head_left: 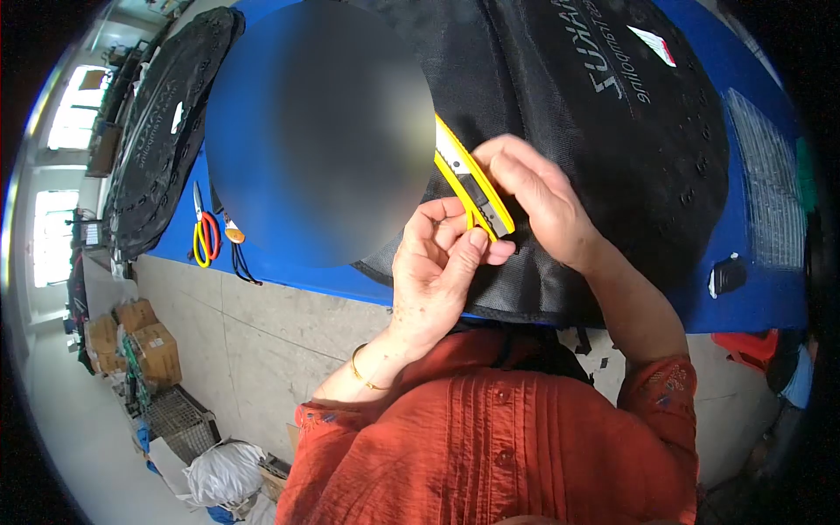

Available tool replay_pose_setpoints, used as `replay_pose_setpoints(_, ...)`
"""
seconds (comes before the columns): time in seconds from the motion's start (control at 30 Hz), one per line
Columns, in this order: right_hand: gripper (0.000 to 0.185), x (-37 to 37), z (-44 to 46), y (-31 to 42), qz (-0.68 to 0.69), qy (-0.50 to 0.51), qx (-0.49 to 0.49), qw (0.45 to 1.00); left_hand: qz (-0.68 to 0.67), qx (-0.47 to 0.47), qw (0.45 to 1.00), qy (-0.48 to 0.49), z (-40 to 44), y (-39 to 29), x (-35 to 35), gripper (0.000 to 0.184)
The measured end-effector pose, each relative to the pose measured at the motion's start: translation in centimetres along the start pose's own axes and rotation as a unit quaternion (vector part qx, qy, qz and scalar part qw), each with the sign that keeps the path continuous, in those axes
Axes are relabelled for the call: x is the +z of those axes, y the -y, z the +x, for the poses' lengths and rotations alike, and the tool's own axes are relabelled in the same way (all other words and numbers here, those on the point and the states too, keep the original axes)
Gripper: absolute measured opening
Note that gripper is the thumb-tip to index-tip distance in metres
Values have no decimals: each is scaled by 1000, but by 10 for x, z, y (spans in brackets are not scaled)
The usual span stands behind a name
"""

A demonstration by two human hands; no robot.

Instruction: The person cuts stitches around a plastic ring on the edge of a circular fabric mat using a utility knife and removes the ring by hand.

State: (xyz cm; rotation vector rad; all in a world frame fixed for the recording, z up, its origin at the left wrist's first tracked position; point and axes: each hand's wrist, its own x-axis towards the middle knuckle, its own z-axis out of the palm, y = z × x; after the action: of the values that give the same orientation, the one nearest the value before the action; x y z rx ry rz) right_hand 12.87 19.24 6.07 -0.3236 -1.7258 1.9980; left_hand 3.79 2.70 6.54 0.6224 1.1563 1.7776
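"Where is the utility knife [474, 188]?"

"Up in the left hand [429, 280], above the black mesh [604, 201] lying on the blue tabletop [306, 278]. The thumb and fingers there pinch the handle at its near end."

"And the right hand [551, 210]?"

"Just beside the handle, its fingers curved along the far edge. I can't tell whether they touch it or take any of the weight."

"What worries you?"

"The blade end, mostly. It's lost in blur, so I can't see whether any blade is out. If some is, a fingertip sliding up the handle could get nicked."

"The grip too, I'd say. A pinch at one end leaves the rest of the handle without much support, unless the right hand is helping."

"Right. A twist or a push on the slider [474, 190] could make it swivel in that pinch. If it slipped, it would probably drop onto the mesh, and an exposed edge could snag or slit the weave."

"Would the scissors [206, 241] be in the way?"

"Hardly. They lie well off to the left, near the tabletop's front edge, blades pointing away from the person. A sleeve or the dark cord [243, 264] beside them might drag them off, but the knife is the greater risk."
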Motion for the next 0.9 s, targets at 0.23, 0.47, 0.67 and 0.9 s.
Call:
replay_pose_setpoints(0.23,44,-13,7,-1,-339,23,-275,899,18,-20,1000,-10,-8,-10,7,32)
replay_pose_setpoints(0.47,42,-13,3,-2,-423,44,-323,845,-14,-38,999,20,-14,-7,9,33)
replay_pose_setpoints(0.67,46,-12,4,4,-324,-74,-340,880,123,20,991,48,-28,-4,-2,31)
replay_pose_setpoints(0.9,4,-6,-2,4,-26,-94,-161,982,584,269,766,-18,-33,13,-56,20)
